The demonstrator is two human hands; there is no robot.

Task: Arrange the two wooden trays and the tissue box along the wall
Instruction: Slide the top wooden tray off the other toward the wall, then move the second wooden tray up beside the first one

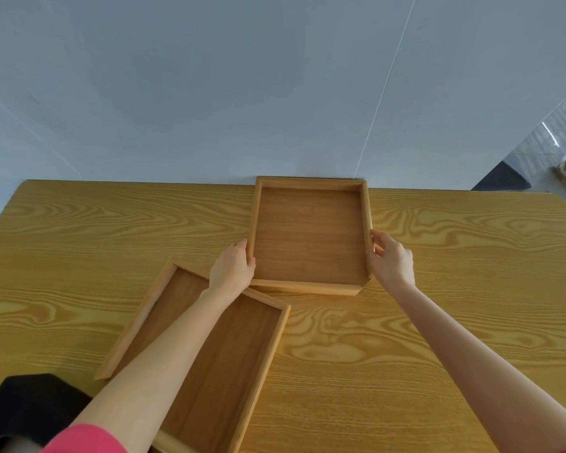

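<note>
Both hands are clamping the square tray (311, 237) by its side rails: L hand (232, 268) is wrapping the left rail near the front corner, thumb hooking over the rim into the tray, fingers going under or outside, hidden. R hand (391, 260) is pinching the right rail at about the same depth, thumb on the rail top, fingers curling along the outside. Both forearms are stretching forward, nearly straight; the L forearm is crossing over the long tray (209, 354), and a pink sleeve (85, 441) is showing at the bottom edge.

Square tray's far rail is sitting right at the table's back edge, against the wall (209, 93) or just short of it; can't tell if it's touching. Its front right corner is looking chamfered. The tray is sitting roughly square to the wall, w/ its front rail just beside the long tray's far corner; contact there is unclear.

Long tray is lying angled on the table (438, 289), near the front left, well apart from the wall. A black object (30, 407) is sitting at the front left corner, partly cut off; can't say whether it's the tissue box.

Open room: bare wood is running along the back edge on both sides of the square tray, wide on the left, somewhat less on the right. The whole right half of the table is lying open.
</note>
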